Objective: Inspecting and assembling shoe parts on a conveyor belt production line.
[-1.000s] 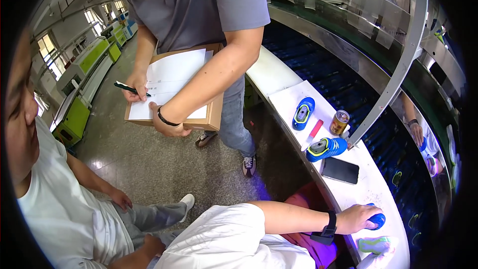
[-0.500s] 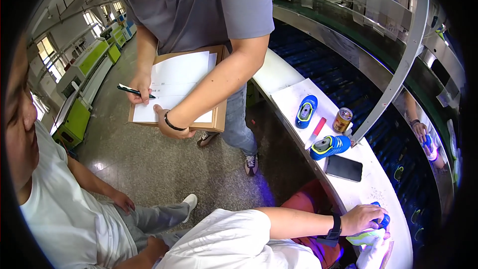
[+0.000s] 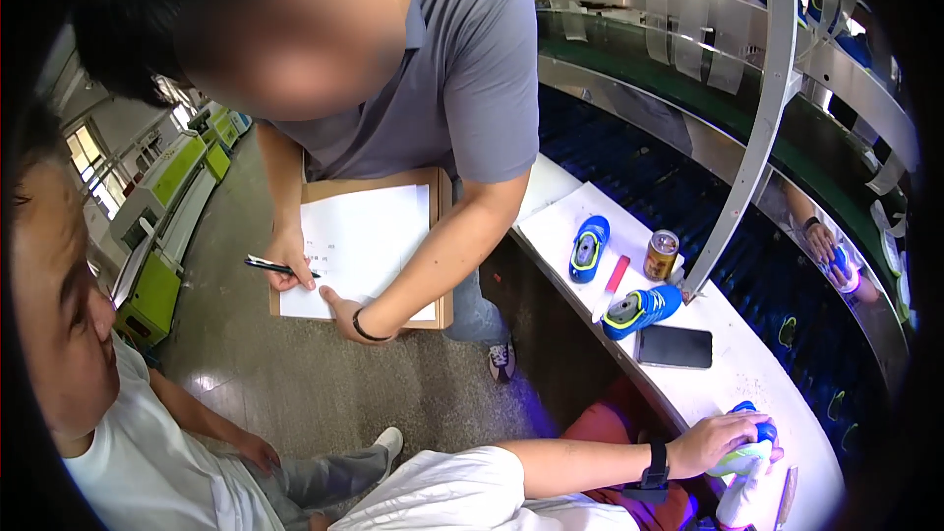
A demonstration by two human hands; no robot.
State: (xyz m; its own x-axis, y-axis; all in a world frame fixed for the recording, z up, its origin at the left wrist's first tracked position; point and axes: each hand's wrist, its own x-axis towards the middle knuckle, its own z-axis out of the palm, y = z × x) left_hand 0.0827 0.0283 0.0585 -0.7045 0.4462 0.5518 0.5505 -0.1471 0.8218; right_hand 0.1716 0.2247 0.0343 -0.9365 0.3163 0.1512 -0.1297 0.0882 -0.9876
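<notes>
At the lower right, my left hand (image 3: 710,442), with a black watch (image 3: 653,467) on its wrist, is closed over a blue sports shoe (image 3: 744,452) with a pale green sole. My right hand (image 3: 744,501), in a white glove, grips the same shoe from below, though most of its fingers are hidden. Both hands are over the white worktable (image 3: 757,383). Farther along it lie a dark phone (image 3: 675,346), a blue shoe on its side (image 3: 641,311), a red-handled knife (image 3: 617,275), a gold can (image 3: 662,256) and an upright blue shoe (image 3: 590,248).
A roller conveyor (image 3: 678,192) runs behind the worktable, with a metal post (image 3: 742,167) at its edge. Ahead stands a person in grey (image 3: 482,59), holding a pen (image 3: 275,265) over paper (image 3: 369,236) on a cardboard box. Another person in white (image 3: 147,442) is at my left.
The view has shifted, so the table things sit slightly differently in the picture. The person in grey bends farther over the paper. Both my hands stay on the shoe.
</notes>
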